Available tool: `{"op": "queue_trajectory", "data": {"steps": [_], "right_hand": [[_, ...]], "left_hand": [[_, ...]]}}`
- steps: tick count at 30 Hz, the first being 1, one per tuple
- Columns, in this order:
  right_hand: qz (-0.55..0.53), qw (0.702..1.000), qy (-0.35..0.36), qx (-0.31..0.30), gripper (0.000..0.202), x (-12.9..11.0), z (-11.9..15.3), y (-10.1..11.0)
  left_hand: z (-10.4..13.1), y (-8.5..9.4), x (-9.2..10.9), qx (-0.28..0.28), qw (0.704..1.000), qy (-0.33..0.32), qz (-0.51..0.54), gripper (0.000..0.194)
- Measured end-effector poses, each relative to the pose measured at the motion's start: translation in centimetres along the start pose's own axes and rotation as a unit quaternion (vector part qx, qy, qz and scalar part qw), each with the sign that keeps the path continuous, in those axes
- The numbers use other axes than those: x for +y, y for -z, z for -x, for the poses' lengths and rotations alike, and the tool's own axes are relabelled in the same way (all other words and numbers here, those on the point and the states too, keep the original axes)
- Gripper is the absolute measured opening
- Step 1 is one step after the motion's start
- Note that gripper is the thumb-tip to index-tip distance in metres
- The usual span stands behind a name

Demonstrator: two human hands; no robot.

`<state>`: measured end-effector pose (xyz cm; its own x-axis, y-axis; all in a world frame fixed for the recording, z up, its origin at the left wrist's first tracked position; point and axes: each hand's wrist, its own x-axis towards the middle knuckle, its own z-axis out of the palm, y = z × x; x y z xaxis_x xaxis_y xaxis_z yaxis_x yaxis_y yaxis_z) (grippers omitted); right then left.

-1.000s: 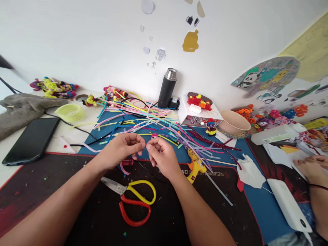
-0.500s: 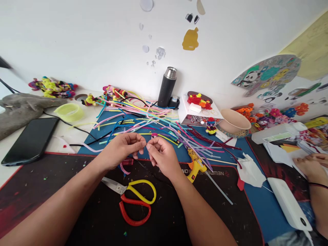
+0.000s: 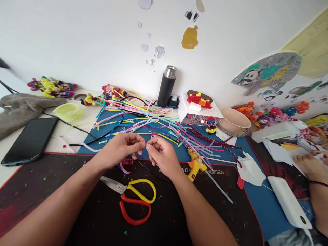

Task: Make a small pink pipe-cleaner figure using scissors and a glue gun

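My left hand (image 3: 129,147) and my right hand (image 3: 162,153) meet above the far edge of the dark desk mat (image 3: 84,205), thumbs and index fingers pinched and almost touching. Whatever lies between the fingertips is too small to make out. Below the hands rest scissors (image 3: 139,191) with one yellow and one red handle, their blades partly under my left forearm. Just right of my right hand lies a yellow glue gun (image 3: 196,165) with a pale glue stick out of its back. Behind the hands spreads a tangle of colourful pipe cleaners (image 3: 143,118).
A black thermos (image 3: 166,87) stands by the wall beside a white box (image 3: 200,111) and a beige bowl (image 3: 235,119). A small figure (image 3: 211,125) stands before the box. At left lies a phone (image 3: 30,140). At right are a white device (image 3: 289,203) and another person's hand (image 3: 307,165).
My hands keep the same pinched pose with barely any movement. At the right edge, the other person's hands have shifted slightly over the papers.
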<state>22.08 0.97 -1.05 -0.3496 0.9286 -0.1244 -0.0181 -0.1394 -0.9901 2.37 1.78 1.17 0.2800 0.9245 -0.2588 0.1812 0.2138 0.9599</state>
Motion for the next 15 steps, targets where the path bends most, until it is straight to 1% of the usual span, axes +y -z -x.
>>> {"op": "queue_trajectory", "data": {"steps": [6, 15], "right_hand": [[0.0, 1.0, 0.01, 0.022, 0.029, 0.12, -0.06, 0.0], [-0.013, 0.999, 0.015, 0.027, 0.027, 0.29, -0.04, -0.13]], "left_hand": [[-0.1, 0.0, -0.39, -0.007, 1.0, -0.014, 0.025, 0.042], [-0.14, 0.12, -0.42, -0.017, 0.999, -0.018, 0.033, 0.032]]}}
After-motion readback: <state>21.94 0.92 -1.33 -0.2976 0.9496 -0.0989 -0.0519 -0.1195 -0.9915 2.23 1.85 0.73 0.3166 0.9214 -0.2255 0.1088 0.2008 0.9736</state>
